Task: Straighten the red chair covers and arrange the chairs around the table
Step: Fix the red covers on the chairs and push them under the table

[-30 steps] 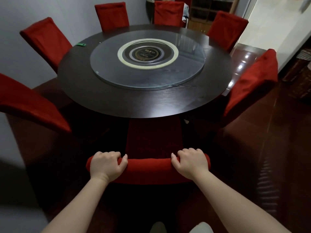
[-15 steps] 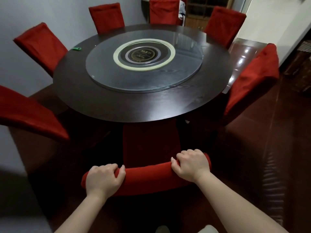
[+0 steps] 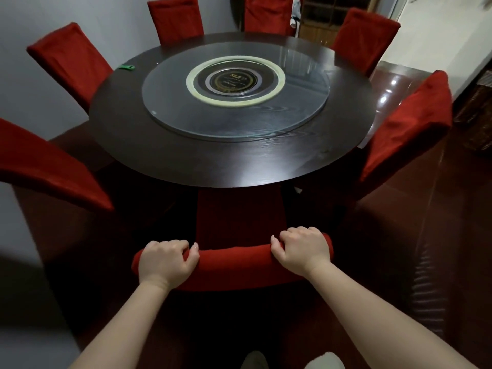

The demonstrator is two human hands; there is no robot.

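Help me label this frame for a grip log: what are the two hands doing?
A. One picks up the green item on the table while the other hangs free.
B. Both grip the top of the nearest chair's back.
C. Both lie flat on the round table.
B: the left hand and the right hand each curl over the top of the nearest red chair, neither touching the table.
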